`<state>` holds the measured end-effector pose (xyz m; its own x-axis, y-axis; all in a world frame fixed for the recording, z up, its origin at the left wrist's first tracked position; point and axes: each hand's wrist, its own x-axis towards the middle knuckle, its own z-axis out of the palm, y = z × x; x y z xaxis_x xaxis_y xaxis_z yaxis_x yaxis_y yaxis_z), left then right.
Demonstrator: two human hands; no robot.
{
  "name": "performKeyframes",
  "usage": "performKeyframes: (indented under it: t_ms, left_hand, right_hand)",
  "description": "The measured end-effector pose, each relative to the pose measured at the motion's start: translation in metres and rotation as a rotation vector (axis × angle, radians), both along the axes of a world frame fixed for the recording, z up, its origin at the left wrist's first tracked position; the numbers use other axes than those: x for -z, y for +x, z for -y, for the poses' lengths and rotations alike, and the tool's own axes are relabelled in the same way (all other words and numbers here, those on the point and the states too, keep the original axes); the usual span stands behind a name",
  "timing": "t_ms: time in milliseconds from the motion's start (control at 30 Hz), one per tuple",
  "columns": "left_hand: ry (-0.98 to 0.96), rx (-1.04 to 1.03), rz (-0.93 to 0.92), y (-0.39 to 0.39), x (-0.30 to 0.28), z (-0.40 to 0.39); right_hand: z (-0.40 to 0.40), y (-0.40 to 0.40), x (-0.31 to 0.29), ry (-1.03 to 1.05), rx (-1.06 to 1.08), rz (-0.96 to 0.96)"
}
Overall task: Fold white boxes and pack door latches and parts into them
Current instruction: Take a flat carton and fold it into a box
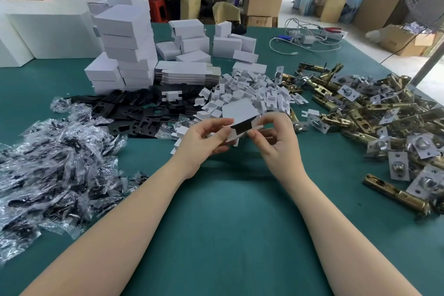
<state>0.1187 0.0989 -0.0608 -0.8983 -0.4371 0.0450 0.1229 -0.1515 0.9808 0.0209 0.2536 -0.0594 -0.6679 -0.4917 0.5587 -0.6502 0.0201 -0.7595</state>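
Head view: I hold a half-folded white box (236, 113) above the green table (216, 223) — left hand (204, 137) and right hand (276, 137) pinch its ends. Flat matte card, dark open interior, flaps splayed. Brass latches (374, 113) piled right — shiny, tubular.

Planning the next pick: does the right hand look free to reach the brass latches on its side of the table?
Probably not yet. The right hand pinches the half-folded white box together with the left hand. The brass latches lie uncovered to its right with open green table between, so the way itself looks free.
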Motion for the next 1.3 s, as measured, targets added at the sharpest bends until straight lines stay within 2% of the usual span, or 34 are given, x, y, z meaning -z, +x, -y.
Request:
performKeyframes:
  t_ms: [267, 433, 633, 800, 900, 1033, 1100, 1200, 1300]
  left_hand:
    - [0.027, 0.089, -0.024, 0.003, -0.003, -0.001]
    - [-0.313, -0.106, -0.058, -0.003, 0.005, -0.006]
    - [-0.337, -0.136, 0.011, -0.008, 0.009, -0.009]
    - [-0.386, -0.064, 0.127, -0.012, 0.006, -0.008]
    - [-0.469, -0.172, 0.056, -0.01, 0.008, -0.014]
    - [-0.45, -0.282, -0.074, -0.007, 0.009, -0.024]
    - [-0.562, -0.267, -0.081, -0.005, 0.008, -0.025]
    - [-0.83, -0.236, -0.037, -0.003, 0.008, -0.025]
    - [-1.197, -0.406, -0.073, -0.001, 0.007, -0.022]
  right_hand:
    - [0.005, 0.002, 0.004, -0.006, 0.07, 0.026]
    - [0.006, 0.003, 0.005, -0.001, 0.128, 0.072]
    - [0.009, 0.004, 0.004, 0.016, 0.159, 0.264]
    - [0.01, 0.004, 0.006, 0.082, 0.161, 0.366]
    - [0.009, 0.007, 0.003, 0.035, 0.178, 0.412]
    - [0.012, 0.01, 0.001, -0.19, -0.005, 0.756]
    - [0.012, 0.01, 0.002, -0.231, -0.044, 0.843]
    - [0.008, 0.003, 0.0, -0.287, 0.01, 0.819]
    - [0.0, -0.004, -0.004, -0.339, 0.026, 0.771]
